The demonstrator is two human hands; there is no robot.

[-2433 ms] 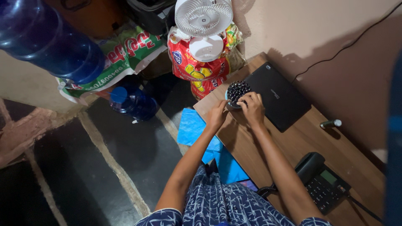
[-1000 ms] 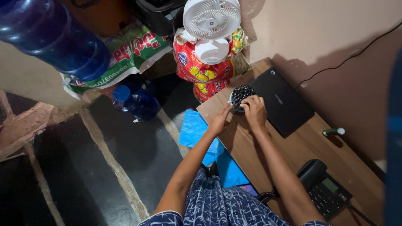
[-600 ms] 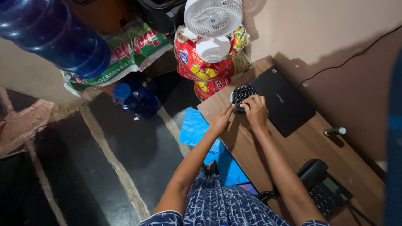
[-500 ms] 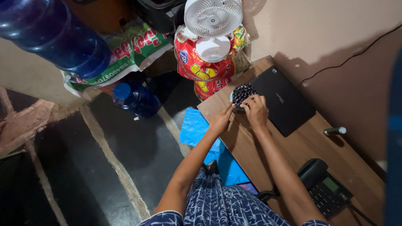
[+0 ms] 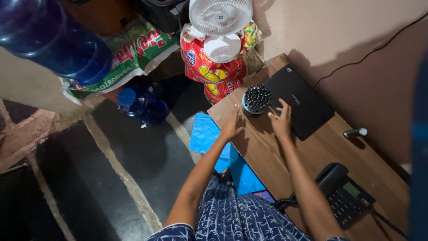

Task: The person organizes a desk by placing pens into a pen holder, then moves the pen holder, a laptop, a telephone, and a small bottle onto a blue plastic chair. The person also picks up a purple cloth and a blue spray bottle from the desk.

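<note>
With both hands' fingers spread and empty, my left hand [image 5: 232, 127] risked nudging the brush [image 5: 256, 99] off the tabletop [image 5: 312, 156] edge.

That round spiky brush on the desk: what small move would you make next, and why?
Probably close the right hand back on the round brush. The brush stands free near the wooden desk's far corner, beside the closed black laptop; both hands are open, the left hand hovering just short of it.
</note>
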